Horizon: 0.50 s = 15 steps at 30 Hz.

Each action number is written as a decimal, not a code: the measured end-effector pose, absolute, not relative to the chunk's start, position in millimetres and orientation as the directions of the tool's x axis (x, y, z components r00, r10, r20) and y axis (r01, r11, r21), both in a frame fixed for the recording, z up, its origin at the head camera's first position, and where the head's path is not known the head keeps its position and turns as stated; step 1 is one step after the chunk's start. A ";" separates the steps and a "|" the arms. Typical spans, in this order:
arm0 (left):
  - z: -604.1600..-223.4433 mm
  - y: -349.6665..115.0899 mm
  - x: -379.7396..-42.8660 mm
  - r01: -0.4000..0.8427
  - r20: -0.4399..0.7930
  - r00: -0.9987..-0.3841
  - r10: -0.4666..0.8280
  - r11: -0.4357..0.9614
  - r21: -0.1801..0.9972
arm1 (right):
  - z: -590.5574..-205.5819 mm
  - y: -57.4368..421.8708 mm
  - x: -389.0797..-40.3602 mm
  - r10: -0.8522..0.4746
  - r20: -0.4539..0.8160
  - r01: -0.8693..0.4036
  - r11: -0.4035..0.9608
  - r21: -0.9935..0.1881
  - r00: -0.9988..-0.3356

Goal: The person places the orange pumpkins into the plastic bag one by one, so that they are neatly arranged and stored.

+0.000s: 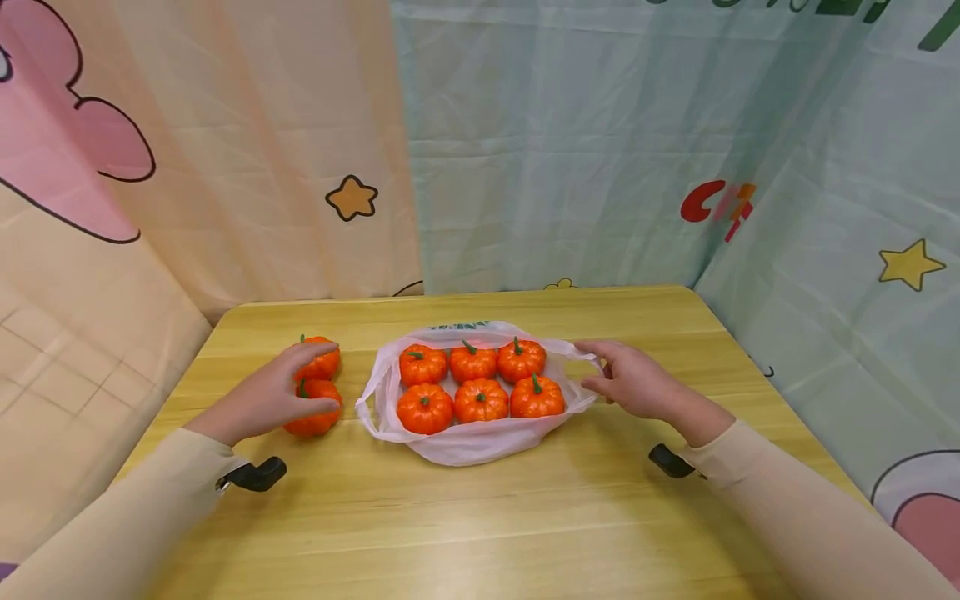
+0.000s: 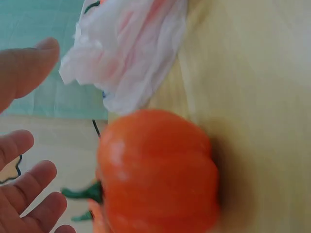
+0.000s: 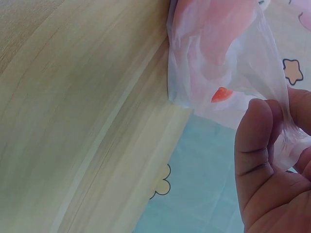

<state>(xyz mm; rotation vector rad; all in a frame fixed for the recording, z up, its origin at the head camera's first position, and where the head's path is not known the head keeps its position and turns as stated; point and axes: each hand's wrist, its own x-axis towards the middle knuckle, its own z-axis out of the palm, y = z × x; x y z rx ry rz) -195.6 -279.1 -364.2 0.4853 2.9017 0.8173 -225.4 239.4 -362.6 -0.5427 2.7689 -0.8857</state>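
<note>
A white plastic bag (image 1: 472,450) lies spread on the table with its mouth up, several small orange pumpkins (image 1: 481,401) in two rows inside. My right hand (image 1: 633,379) pinches the bag's right handle between thumb and fingers; the right wrist view shows the gathered plastic (image 3: 286,131) there. To the left of the bag, two more pumpkins with green stems stand one behind the other, the near pumpkin (image 1: 313,410) and the far pumpkin (image 1: 321,362). Above them is my left hand (image 1: 273,392), thumb and fingers spread apart, holding nothing. The left wrist view shows the near pumpkin (image 2: 158,170) beside the fingers.
The wooden table (image 1: 480,533) ends at a patterned curtain (image 1: 562,167) behind and at both sides. A dark strap end (image 1: 257,474) sticks out from the left sleeve, another strap end (image 1: 670,461) from the right.
</note>
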 end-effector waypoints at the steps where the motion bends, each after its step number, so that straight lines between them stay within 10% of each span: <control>1: -366.2 -283.2 -194.3 0.274 -0.001 -0.947 0.322 0.808 0.521 | -362.7 239.8 -225.3 -0.395 -0.061 -0.286 0.755 -0.590 -0.917; 15: -396.8 -307.6 -186.8 0.244 -0.006 -0.955 0.298 0.793 0.558 | -365.2 240.1 -226.0 -0.389 -0.061 -0.281 0.756 -0.591 -0.919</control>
